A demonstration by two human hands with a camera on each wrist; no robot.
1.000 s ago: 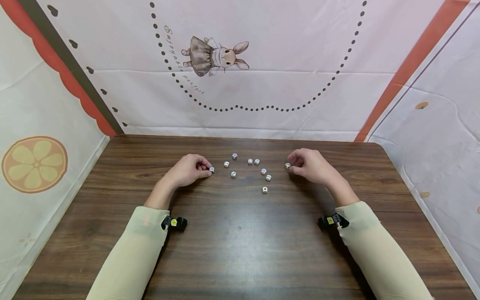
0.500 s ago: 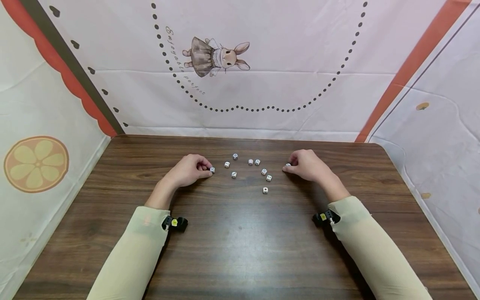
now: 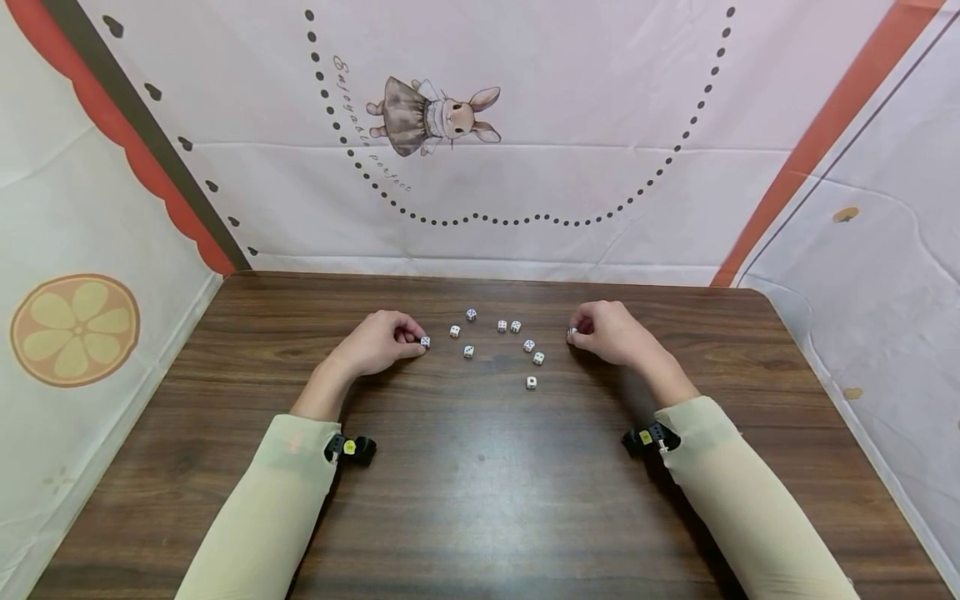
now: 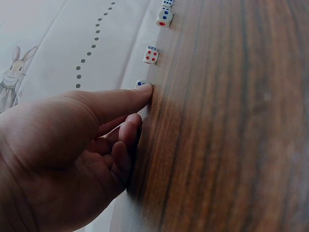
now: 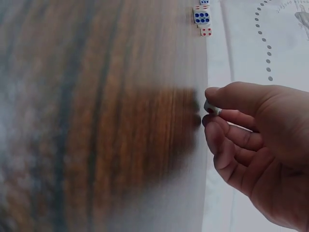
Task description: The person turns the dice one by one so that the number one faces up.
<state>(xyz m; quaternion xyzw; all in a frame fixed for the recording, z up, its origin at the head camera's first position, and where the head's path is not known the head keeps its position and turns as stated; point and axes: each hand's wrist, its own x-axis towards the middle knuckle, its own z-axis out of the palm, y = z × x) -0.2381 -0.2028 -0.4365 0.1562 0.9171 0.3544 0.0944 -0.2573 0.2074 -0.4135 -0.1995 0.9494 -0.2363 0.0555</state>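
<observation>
At the left of the dice group, my left hand (image 3: 378,343) pinches a white die (image 3: 425,342) by its fingertips, low at the table top. The left wrist view has the thumb covering most of this die (image 4: 141,84), whose blue pips peek out above. On the other side, my right hand (image 3: 617,332) pinches another white die (image 5: 212,109) between thumb and index finger, its remaining fingers curled beneath. Several loose dice lie between the hands, among them one with a single large pip (image 3: 531,383), the nearest to me, and one (image 3: 471,315) at the back.
A brown wood-grain table (image 3: 480,500) reaches back to a white printed cloth (image 3: 570,100) with a rabbit figure (image 3: 431,117). More cloth hangs along both sides. Each wrist carries a small black camera, the left one (image 3: 360,451) and the right one (image 3: 637,442).
My right hand has shifted slightly left and brought its thumb and fingers together on the die there. My left hand stays on its die, and the loose dice lie as before.
</observation>
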